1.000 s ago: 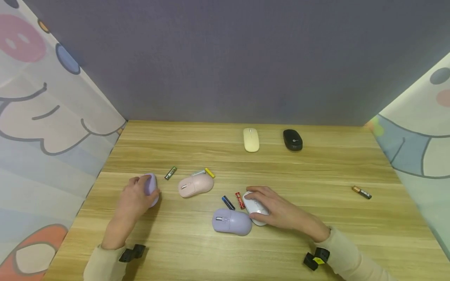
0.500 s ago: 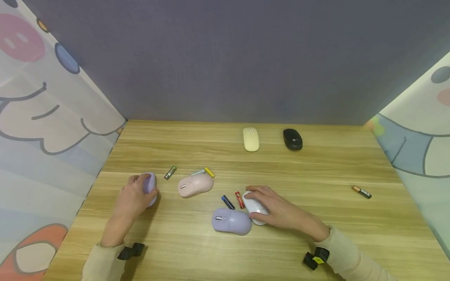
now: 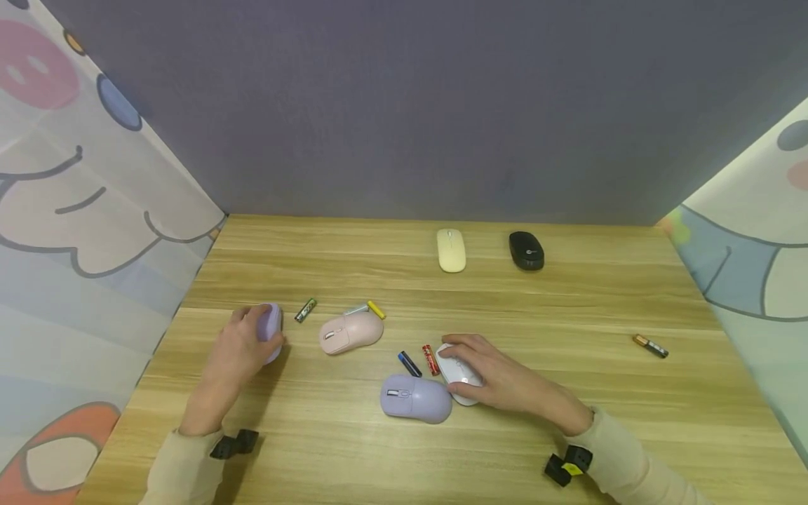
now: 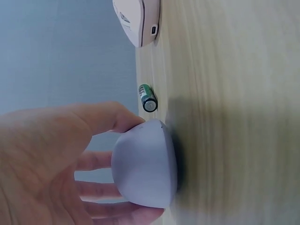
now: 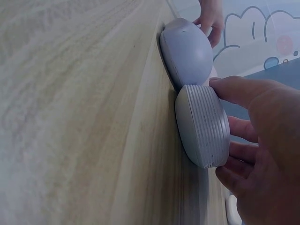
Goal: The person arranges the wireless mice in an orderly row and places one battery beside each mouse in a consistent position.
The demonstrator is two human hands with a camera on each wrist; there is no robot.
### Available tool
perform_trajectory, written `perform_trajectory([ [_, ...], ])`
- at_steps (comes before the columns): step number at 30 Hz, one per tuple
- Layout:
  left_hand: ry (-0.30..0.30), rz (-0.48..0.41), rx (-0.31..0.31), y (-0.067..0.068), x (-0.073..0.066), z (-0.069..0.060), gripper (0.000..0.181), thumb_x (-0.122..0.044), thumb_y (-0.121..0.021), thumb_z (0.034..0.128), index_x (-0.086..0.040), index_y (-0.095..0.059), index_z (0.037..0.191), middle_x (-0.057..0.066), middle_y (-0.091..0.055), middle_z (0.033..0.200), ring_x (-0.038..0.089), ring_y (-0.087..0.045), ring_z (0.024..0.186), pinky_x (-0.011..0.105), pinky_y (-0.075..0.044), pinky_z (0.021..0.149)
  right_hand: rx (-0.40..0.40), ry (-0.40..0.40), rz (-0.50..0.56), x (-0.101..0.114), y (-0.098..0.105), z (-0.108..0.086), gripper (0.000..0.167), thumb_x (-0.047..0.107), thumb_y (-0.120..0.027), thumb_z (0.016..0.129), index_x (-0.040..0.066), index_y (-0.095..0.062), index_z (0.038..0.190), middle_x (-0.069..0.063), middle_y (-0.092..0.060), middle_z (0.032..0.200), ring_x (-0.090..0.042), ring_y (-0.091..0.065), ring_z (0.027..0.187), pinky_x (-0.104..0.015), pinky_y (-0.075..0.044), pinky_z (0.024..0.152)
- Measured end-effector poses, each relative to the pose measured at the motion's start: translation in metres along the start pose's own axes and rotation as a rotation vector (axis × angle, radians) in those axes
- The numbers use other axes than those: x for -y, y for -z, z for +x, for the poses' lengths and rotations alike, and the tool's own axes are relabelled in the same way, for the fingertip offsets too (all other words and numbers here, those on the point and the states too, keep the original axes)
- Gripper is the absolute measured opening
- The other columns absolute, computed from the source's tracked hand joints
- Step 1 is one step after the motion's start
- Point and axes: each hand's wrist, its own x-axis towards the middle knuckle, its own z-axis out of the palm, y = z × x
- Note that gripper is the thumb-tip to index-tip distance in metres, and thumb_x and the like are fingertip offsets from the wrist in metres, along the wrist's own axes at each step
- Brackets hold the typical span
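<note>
Two grasps: left hand [image 3: 238,351] round a purple mouse [image 3: 273,326], counter's [image 3: 568,308] left side; right hand [image 3: 495,372] round a white mouse [image 3: 455,372], beside a second purple mouse [image 3: 429,401]
Six batteries [image 3: 431,360]: lying loose
Grip: seemingly done; letting go is left

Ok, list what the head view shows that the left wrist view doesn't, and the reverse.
Only head: the yellow mouse, black mouse, red battery, and right hand gripping the white mouse.

Only left wrist: a small slot in the end of the pink mouse.

Both: the left hand gripping a purple mouse, the green battery, the pink mouse itself and the table.
</note>
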Motion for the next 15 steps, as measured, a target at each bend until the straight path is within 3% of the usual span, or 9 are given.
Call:
perform_trajectory([
  [5, -0.017, -0.008, -0.025, 0.002, -0.002, 0.003, 0.062, -0.019, -0.071, 0.0902, 0.006, -0.05, 0.143, 0.045, -0.046, 0.135, 0.061, -0.062, 0.094, 0.06, -0.063, 0.066, 0.002, 0.0, 0.011, -0.001, -0.001, 0.0, 0.048, 0.035, -0.073, 0.097, 0.012, -0.061, 0.137, -0.014, -0.048, 0.155, -0.033, -0.046, 0.141, -0.054, -0.05, 0.11],
  [15, -0.162, -0.051, -0.19, 0.005, -0.016, 0.022, 0.056, -0.011, -0.072, 0.0883, 0.006, -0.054, 0.139, 0.041, -0.052, 0.133, 0.056, -0.064, 0.089, 0.062, -0.062, 0.063, 0.001, 0.012, 0.017, -0.003, -0.001, 0.001, 0.047, 0.036, -0.071, 0.098, 0.013, -0.06, 0.138, -0.014, -0.048, 0.154, -0.035, -0.047, 0.14, -0.055, -0.052, 0.108],
])
